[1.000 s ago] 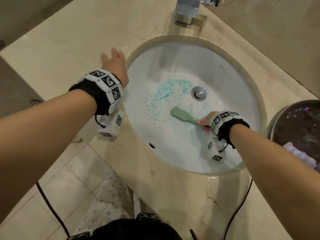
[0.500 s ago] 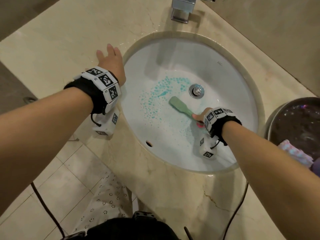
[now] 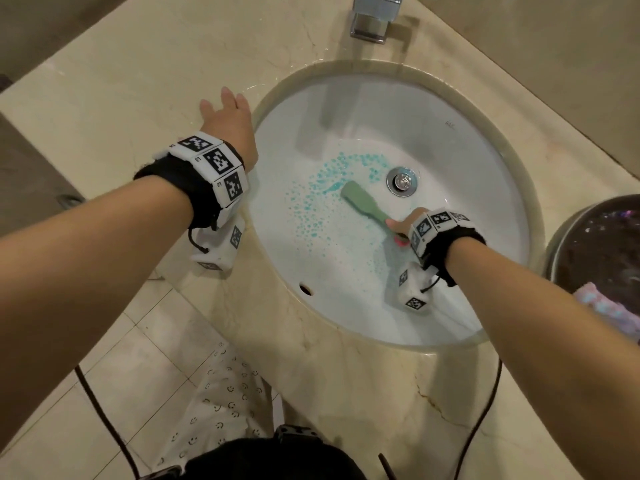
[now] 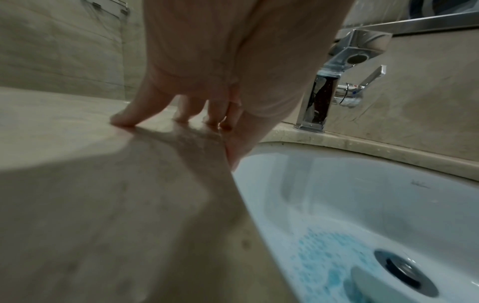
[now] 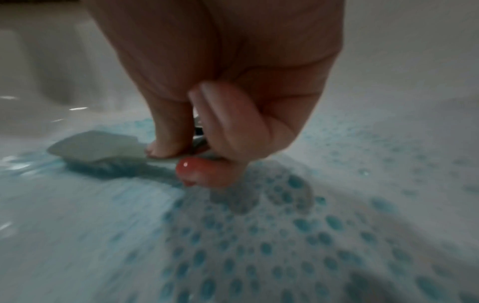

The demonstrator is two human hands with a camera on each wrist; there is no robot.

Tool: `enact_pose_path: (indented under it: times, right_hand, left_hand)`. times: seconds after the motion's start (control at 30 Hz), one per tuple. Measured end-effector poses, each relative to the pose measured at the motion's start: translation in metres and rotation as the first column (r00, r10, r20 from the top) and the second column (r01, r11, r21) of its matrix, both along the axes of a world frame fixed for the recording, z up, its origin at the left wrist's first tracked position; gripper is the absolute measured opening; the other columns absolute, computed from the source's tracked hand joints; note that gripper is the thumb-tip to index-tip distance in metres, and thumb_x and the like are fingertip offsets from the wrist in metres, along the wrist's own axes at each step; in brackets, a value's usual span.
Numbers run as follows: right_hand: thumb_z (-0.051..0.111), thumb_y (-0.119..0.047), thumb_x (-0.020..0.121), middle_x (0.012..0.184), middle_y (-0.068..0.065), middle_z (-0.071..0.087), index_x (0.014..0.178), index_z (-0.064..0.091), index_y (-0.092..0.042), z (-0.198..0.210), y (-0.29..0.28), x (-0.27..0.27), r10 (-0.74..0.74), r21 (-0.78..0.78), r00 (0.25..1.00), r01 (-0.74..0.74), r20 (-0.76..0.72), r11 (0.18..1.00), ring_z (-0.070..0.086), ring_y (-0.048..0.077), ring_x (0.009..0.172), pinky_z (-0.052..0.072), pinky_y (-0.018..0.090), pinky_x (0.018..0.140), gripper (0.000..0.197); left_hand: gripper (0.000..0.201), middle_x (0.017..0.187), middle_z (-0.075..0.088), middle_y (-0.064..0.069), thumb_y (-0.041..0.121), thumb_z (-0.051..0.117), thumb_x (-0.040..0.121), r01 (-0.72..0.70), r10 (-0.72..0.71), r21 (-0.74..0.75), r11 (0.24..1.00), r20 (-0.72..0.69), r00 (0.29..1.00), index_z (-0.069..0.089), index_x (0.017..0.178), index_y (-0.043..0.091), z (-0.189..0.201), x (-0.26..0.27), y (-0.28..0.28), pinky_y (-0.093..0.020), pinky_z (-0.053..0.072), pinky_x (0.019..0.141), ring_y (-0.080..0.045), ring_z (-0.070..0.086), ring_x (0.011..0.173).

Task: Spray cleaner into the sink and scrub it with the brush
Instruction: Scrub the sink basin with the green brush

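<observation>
A white oval sink (image 3: 478, 161) is set in a beige stone counter, its bowl speckled with blue cleaner drops (image 3: 311, 209). My right hand (image 3: 403, 225) grips the handle of a pale green brush (image 3: 360, 200), whose head lies bristles down on the bowl just left of the drain (image 3: 401, 181). In the right wrist view the fingers (image 5: 233, 131) curl round the handle and the brush head (image 5: 95, 146) sits in blue foam. My left hand (image 3: 230, 116) rests flat with straight fingers (image 4: 129, 116) on the counter beside the sink's left rim. No spray bottle is in view.
A chrome faucet (image 3: 372, 17) stands behind the sink, with its lever (image 4: 370, 78) to the right. A dark round basin (image 3: 602, 251) holding a pink and blue cloth (image 3: 609, 306) sits at the right edge. Tiled floor (image 3: 104, 393) lies below the counter's front edge.
My right hand has pushed the brush up the bowl from its middle towards the drain, smearing the blue drops. My left hand has stayed on the counter.
</observation>
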State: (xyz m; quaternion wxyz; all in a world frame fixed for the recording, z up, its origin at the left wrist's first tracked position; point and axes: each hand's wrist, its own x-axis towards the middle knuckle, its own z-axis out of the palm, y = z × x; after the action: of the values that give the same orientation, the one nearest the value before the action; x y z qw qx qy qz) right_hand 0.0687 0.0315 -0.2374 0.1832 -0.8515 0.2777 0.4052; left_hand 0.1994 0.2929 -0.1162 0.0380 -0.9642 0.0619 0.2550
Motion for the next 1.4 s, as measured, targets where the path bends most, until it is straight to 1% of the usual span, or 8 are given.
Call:
enact_pose_path:
  times: [0.1,0.23,0.47,0.77,0.9,1.13,1.23,1.4]
  right_hand:
    - [0.051,-0.071,0.075,0.071,0.004,0.066,0.057,0.059,-0.019,-0.010,0.007,0.000,0.153,-0.009,0.983,-0.155,-0.105,0.988,0.059,0.024,0.064,0.054,0.037,0.082,0.056]
    - [0.050,-0.058,0.085,0.059,0.005,0.055,0.055,0.051,-0.014,0.006,-0.011,-0.009,0.115,-0.090,0.988,-0.125,-0.106,0.988,0.049,0.021,0.051,0.045,0.028,0.064,0.053]
    - [0.050,-0.037,0.095,0.105,0.017,0.054,0.081,0.043,-0.018,0.023,-0.003,-0.004,0.012,-0.072,1.000,-0.012,-0.008,0.997,0.047,0.022,0.088,0.044,0.026,0.070,0.025]
    - [0.050,-0.059,0.085,0.076,0.009,0.061,0.064,0.053,-0.015,0.016,-0.007,-0.013,0.064,-0.121,0.995,-0.073,-0.077,0.990,0.056,0.024,0.062,0.045,0.029,0.071,0.049]
    - [0.052,-0.037,0.093,0.073,0.009,0.045,0.082,0.049,-0.011,0.031,-0.018,-0.011,-0.104,-0.092,0.995,0.104,0.008,0.990,0.044,0.021,0.086,0.035,0.020,0.057,0.029]
    - [0.040,-0.045,0.096,0.101,0.012,0.061,0.119,0.057,-0.006,0.025,0.019,-0.002,0.235,-0.164,0.970,-0.241,-0.059,0.957,0.058,0.027,0.088,0.048,0.034,0.083,0.048]
    - [0.048,-0.039,0.095,0.114,0.020,0.059,0.104,0.062,-0.004,0.021,0.012,-0.003,-0.037,0.028,0.999,0.037,0.006,0.999,0.056,0.029,0.100,0.039,0.030,0.080,0.038]
    - [0.046,-0.032,0.099,0.046,0.003,0.061,0.066,0.047,-0.008,0.022,-0.012,-0.011,-0.487,0.218,0.869,0.494,-0.089,0.841,0.053,0.018,0.045,0.040,0.021,0.046,0.040]
  left_hand:
    - [0.072,0.158,-0.008,-0.013,-0.004,0.039,0.091,0.009,-0.009,-0.005,1.000,-0.012,1.000,-0.003,0.150,0.004,-0.006,0.002,0.002,-0.046,0.019,0.115,-0.044,-0.001,0.142]
    - [0.073,0.158,-0.008,-0.010,-0.005,0.038,0.091,0.010,-0.010,-0.027,1.000,-0.003,1.000,-0.002,0.150,0.005,-0.007,0.002,0.003,-0.048,0.022,0.114,-0.043,-0.002,0.143]
    - [0.075,0.158,-0.008,-0.006,-0.004,0.040,0.089,-0.023,0.023,-0.050,0.999,0.005,1.000,-0.001,0.151,0.009,-0.016,0.007,0.006,-0.060,0.027,0.108,-0.040,-0.002,0.143]
    - [0.076,0.158,-0.008,-0.006,-0.002,0.042,0.089,-0.020,0.020,-0.033,0.999,0.015,1.000,-0.001,0.151,0.010,-0.019,0.007,0.006,-0.061,0.029,0.106,-0.040,-0.001,0.143]
    - [0.077,0.158,-0.007,-0.006,-0.001,0.045,0.089,-0.017,0.018,-0.027,1.000,0.036,0.999,0.000,0.150,0.010,-0.023,0.008,0.006,-0.061,0.030,0.105,-0.040,0.000,0.143]
    - [0.077,0.158,-0.006,-0.008,-0.001,0.045,0.088,-0.008,0.009,-0.006,1.000,0.048,0.999,0.001,0.150,0.009,-0.024,0.008,0.005,-0.060,0.032,0.104,-0.041,0.002,0.142]
    - [0.077,0.158,-0.005,-0.008,-0.001,0.045,0.088,-0.007,0.007,-0.003,1.000,0.056,0.998,0.001,0.150,0.008,-0.025,0.009,0.005,-0.060,0.033,0.103,-0.042,0.002,0.142]
    - [0.077,0.158,-0.005,-0.009,0.000,0.047,0.089,-0.017,0.017,-0.004,1.000,0.057,0.998,0.001,0.150,0.007,-0.026,0.008,0.003,-0.061,0.034,0.102,-0.043,0.001,0.142]
